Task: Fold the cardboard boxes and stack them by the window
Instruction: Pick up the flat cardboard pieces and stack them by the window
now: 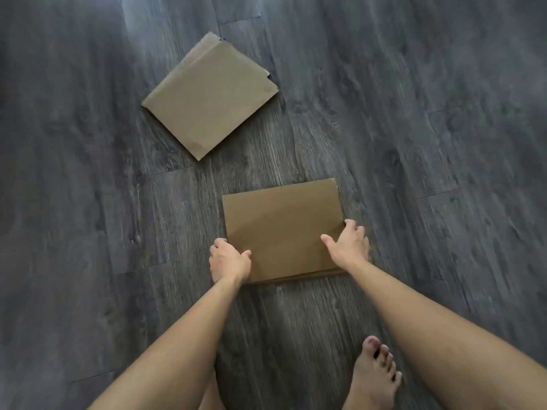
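Near box: flattened brown rectangular cardboard box (281, 229), lying flat on the floor, edges roughly square to the camera.
Far box: second flattened brown cardboard box (210, 96), lying flat, turned diagonally, well apart from the first.

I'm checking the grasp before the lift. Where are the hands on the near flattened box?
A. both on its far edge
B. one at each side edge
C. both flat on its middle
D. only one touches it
B: the left hand grips the near flattened box at its left edge and the right hand its right edge.

2 bare forearms, no sleeves; bare foot (374, 377), dark polish on toenails; no rings visible
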Action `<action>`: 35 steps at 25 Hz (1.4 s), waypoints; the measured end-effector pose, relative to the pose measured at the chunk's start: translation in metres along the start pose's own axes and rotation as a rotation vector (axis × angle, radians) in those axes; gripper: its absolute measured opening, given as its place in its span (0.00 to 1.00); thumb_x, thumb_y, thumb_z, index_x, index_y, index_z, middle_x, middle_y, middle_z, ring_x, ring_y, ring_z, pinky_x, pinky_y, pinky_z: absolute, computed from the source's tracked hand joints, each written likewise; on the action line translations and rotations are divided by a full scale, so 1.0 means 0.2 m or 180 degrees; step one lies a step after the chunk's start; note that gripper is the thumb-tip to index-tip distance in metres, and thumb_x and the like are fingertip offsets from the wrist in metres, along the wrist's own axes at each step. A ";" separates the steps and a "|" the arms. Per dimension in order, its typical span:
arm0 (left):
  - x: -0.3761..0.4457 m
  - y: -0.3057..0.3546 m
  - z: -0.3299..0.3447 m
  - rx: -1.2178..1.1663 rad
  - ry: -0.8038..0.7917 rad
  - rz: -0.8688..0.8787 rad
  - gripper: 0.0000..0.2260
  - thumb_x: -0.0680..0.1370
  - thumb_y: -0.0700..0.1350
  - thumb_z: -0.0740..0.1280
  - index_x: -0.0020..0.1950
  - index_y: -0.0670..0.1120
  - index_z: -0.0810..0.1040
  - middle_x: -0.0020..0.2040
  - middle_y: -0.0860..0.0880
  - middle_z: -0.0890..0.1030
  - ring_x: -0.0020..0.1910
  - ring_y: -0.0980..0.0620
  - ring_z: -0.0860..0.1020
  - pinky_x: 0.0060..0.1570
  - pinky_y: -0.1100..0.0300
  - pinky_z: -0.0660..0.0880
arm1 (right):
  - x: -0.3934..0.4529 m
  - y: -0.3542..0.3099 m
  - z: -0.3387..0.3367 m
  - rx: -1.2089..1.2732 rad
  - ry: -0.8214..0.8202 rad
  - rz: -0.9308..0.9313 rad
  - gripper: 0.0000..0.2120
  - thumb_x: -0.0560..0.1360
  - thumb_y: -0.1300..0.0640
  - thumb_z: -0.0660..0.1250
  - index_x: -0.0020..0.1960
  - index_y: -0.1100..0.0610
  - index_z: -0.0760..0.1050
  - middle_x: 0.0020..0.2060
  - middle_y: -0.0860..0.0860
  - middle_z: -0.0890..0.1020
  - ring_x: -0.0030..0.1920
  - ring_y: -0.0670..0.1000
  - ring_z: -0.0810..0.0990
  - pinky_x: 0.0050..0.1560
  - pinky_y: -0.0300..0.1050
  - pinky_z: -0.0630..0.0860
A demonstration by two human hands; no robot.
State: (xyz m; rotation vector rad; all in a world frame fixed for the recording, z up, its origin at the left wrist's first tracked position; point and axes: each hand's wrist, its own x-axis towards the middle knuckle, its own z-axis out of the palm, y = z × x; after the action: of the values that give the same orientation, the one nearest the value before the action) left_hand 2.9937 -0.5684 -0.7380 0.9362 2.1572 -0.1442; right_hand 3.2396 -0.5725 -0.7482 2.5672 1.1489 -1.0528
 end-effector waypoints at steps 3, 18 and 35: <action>0.01 0.03 -0.02 0.0080 -0.0126 -0.0273 0.26 0.78 0.47 0.71 0.71 0.39 0.66 0.71 0.39 0.70 0.69 0.38 0.71 0.68 0.48 0.69 | -0.02 0.04 -0.03 0.0329 -0.0077 0.0049 0.30 0.78 0.42 0.67 0.73 0.57 0.64 0.69 0.57 0.70 0.68 0.60 0.70 0.67 0.54 0.67; -1.23 0.83 -1.51 -0.0432 0.0332 0.0614 0.16 0.78 0.50 0.71 0.64 0.47 0.73 0.61 0.46 0.78 0.57 0.45 0.78 0.56 0.51 0.77 | -1.01 -0.28 -1.83 0.1225 0.0719 -0.0394 0.19 0.79 0.51 0.68 0.67 0.57 0.73 0.61 0.57 0.76 0.60 0.58 0.75 0.57 0.52 0.74; -3.18 1.77 -4.31 -0.1869 0.2590 0.2644 0.18 0.77 0.46 0.72 0.66 0.50 0.74 0.57 0.46 0.82 0.56 0.45 0.80 0.51 0.56 0.72 | -2.83 -1.48 -4.69 0.1926 0.2643 -0.2657 0.18 0.79 0.48 0.67 0.67 0.52 0.73 0.57 0.55 0.78 0.57 0.58 0.78 0.55 0.53 0.74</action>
State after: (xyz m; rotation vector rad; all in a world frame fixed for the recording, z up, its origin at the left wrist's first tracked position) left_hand 2.9844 -0.3552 0.3704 1.5779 2.0359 1.3937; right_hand 3.2794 -0.3449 0.3621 3.1614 2.6069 -0.3778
